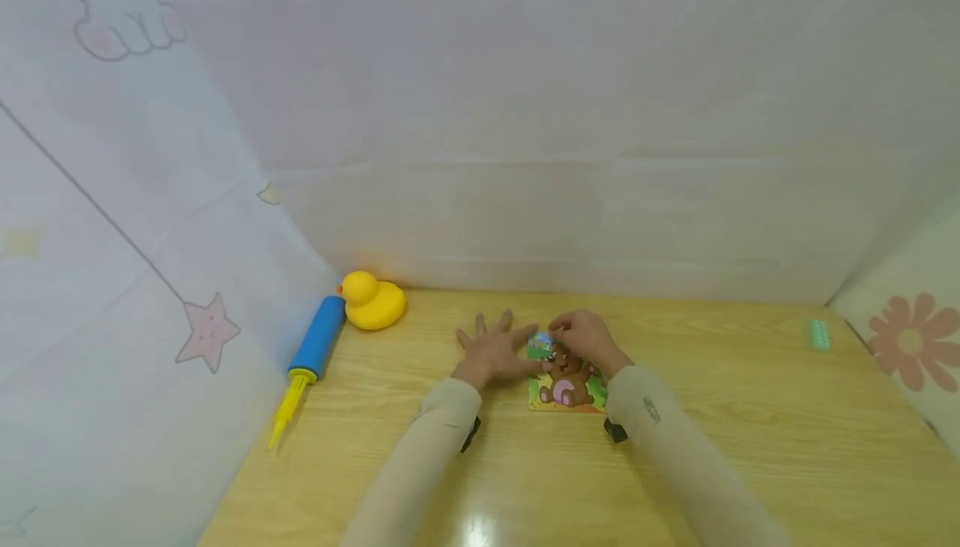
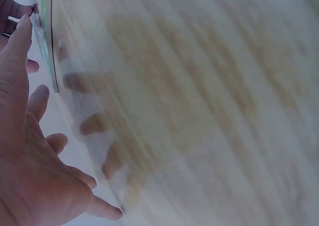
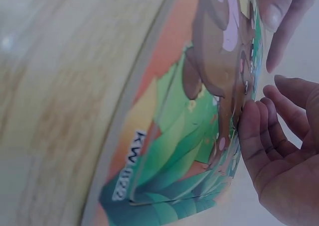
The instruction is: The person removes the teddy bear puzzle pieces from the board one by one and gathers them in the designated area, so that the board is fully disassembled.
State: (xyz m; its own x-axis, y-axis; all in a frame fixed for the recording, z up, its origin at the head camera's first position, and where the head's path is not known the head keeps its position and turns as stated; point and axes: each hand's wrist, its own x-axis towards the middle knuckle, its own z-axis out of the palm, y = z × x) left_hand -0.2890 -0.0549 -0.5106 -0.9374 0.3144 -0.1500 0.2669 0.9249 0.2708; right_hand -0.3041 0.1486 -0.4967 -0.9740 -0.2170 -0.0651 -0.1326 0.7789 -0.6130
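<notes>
A flat bear jigsaw puzzle (image 1: 567, 388) lies on the wooden table, showing a brown bear on a green and orange ground. "KW 822" is printed near one corner of the puzzle (image 3: 169, 151) in the right wrist view. My left hand (image 1: 493, 357) is spread with fingers straight, its thumb reaching over the puzzle's left side. My right hand (image 1: 588, 338) is over the upper right part, its bent fingertips touching the surface. In the right wrist view the right hand (image 3: 284, 136) has thumb and fingers apart, with no loose piece visible between them.
At the back left sits a yellow rubber duck (image 1: 375, 303). Beside it lies a blue hand pump (image 1: 318, 337) with a yellow nozzle. A small mint-green ridged object (image 1: 820, 334) is at the far right. Printed cloth (image 1: 480, 155) hangs behind the table (image 1: 750, 447).
</notes>
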